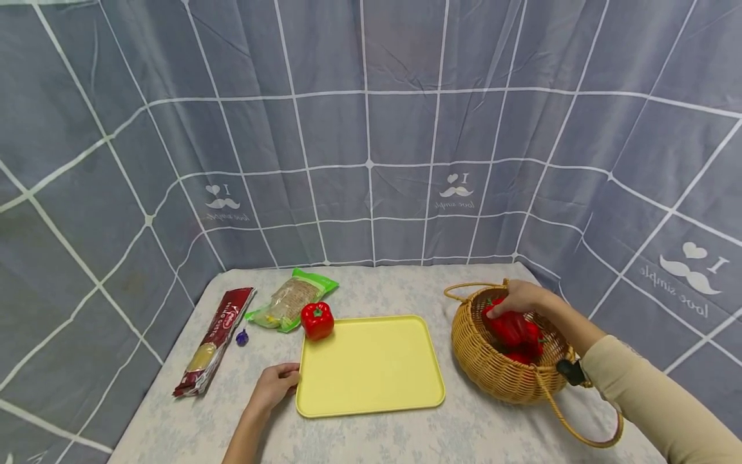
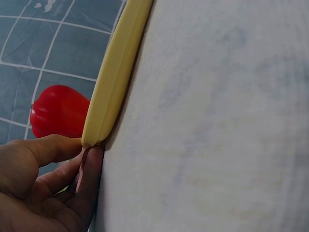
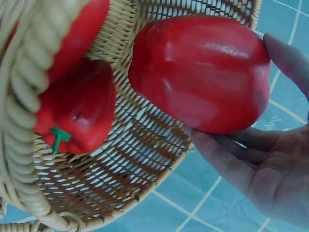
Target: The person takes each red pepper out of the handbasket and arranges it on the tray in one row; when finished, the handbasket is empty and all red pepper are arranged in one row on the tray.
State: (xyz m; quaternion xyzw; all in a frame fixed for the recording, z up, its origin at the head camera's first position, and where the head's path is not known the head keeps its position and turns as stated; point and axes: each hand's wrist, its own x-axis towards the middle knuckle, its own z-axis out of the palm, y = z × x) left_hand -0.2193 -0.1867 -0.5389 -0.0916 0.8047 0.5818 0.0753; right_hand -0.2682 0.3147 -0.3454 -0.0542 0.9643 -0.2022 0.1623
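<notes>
My right hand (image 1: 520, 298) grips a red bell pepper (image 3: 200, 72) between thumb and fingers, at the mouth of a round wicker basket (image 1: 484, 370). More red peppers (image 3: 79, 113) lie inside the basket, one showing a green stem. At the left edge of a yellow tray (image 1: 371, 374), my left hand (image 1: 275, 386) pinches the rim between thumb and fingers, seen closely in the left wrist view. Another red bell pepper (image 1: 317, 321) stands upright at the tray's back left corner; in the left wrist view it shows behind the rim.
A red noodle packet (image 1: 214, 341) lies at the far left, with a small purple item (image 1: 242, 338) beside it. Behind the tray is a green-edged clear bag (image 1: 292, 299). One basket handle (image 1: 580, 432) hangs over the front right. Grey checked curtains (image 1: 371, 129) enclose the table.
</notes>
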